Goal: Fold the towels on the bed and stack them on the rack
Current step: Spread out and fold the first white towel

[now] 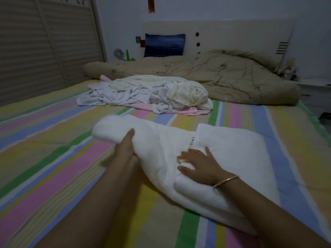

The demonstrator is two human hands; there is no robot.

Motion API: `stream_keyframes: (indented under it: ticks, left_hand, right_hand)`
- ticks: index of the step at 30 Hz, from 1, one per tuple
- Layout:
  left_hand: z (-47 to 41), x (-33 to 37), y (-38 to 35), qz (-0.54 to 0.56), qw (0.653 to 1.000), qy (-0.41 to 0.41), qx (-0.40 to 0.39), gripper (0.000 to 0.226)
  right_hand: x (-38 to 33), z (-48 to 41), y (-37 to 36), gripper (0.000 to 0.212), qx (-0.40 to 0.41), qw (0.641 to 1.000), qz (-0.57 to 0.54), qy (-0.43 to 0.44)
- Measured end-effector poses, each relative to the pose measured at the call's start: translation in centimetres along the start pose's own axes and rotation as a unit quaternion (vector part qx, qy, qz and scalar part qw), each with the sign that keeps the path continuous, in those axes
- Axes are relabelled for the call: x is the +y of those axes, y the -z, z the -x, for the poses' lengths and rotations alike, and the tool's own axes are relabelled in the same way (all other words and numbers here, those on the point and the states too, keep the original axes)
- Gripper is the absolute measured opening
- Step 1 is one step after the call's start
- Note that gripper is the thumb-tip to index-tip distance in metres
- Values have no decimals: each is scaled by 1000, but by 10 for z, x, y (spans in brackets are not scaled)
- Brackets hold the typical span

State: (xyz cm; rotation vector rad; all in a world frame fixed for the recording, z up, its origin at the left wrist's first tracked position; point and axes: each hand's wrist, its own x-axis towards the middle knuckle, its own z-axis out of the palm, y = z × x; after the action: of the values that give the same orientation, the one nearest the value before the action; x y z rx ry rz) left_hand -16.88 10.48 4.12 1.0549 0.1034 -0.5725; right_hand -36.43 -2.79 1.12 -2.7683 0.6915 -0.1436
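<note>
A thick white towel (pixel 232 158) lies partly folded on the striped bed sheet (pixel 53 149) in front of me. My left hand (pixel 127 147) grips its left end, which is lifted and curled over. My right hand (pixel 198 165) rests flat on the towel's middle, fingers spread, pressing it down; a thin bangle is on that wrist. Farther back sits a crumpled pile of white, cream and pink towels (pixel 148 93). No rack is in view.
A rumpled beige quilt (pixel 223 74) lies across the head of the bed, with a blue pillow (pixel 163 44) against the white headboard. A slatted wardrobe door (pixel 44 42) stands on the left, and a white nightstand (pixel 315 86) at the right.
</note>
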Motion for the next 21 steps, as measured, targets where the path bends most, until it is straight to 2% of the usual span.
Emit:
stream_keyframes:
  ticks: [1, 2, 3, 5, 6, 8, 9, 11, 12, 14, 15, 16, 17, 19, 21]
  left_hand:
    - [6, 0, -13, -35, 999, -39, 15, 67]
    - [15, 0, -27, -76, 995, -69, 8, 73]
    - [30, -1, -44, -115, 988, -100, -25, 74]
    - [65, -7, -76, -198, 957, -176, -116, 62]
    - [82, -15, -88, -237, 930, -221, -171, 55]
    - [112, -32, -103, -323, 851, -308, -277, 46]
    - [119, -42, -104, -384, 794, -347, -318, 47]
    - [123, -67, -102, -516, 658, -406, -370, 61]
    - [124, -76, -99, -565, 588, -431, -385, 66]
    - [128, -90, -93, -593, 485, -485, -422, 62]
    - [130, -94, -90, -589, 445, -518, -432, 62]
    - [131, -97, -87, -583, 407, -551, -437, 64]
    - [132, -98, -86, -579, 377, -575, -439, 68]
    - [132, -97, -85, -581, 335, -595, -443, 71]
    - [135, -97, -82, -584, 313, -604, -443, 73]
  right_hand:
    - [0, 3, 7, 43, 28, 995, -91, -13]
    - [-1, 5, 15, 39, 56, 976, -209, -27]
    - [-1, 11, 27, 37, 88, 933, -345, -47]
    - [3, 21, 48, 42, 127, 791, -588, -116]
    - [9, 30, 57, 49, 139, 715, -670, -144]
    - [32, 50, 72, 63, 162, 601, -766, -157]
    - [43, 60, 76, 66, 173, 558, -797, -153]
    - [68, 84, 83, 76, 180, 486, -842, -147]
    - [80, 93, 84, 84, 164, 470, -857, -134]
    - [93, 110, 87, 92, 62, 459, -884, -59]
    - [97, 116, 87, 92, 22, 472, -881, -9]
    - [101, 117, 86, 94, 18, 494, -869, -21]
    - [108, 118, 87, 97, 30, 503, -861, -76]
    - [112, 111, 90, 98, 90, 571, -794, -188]
    - [107, 101, 100, 70, 112, 645, -722, -222]
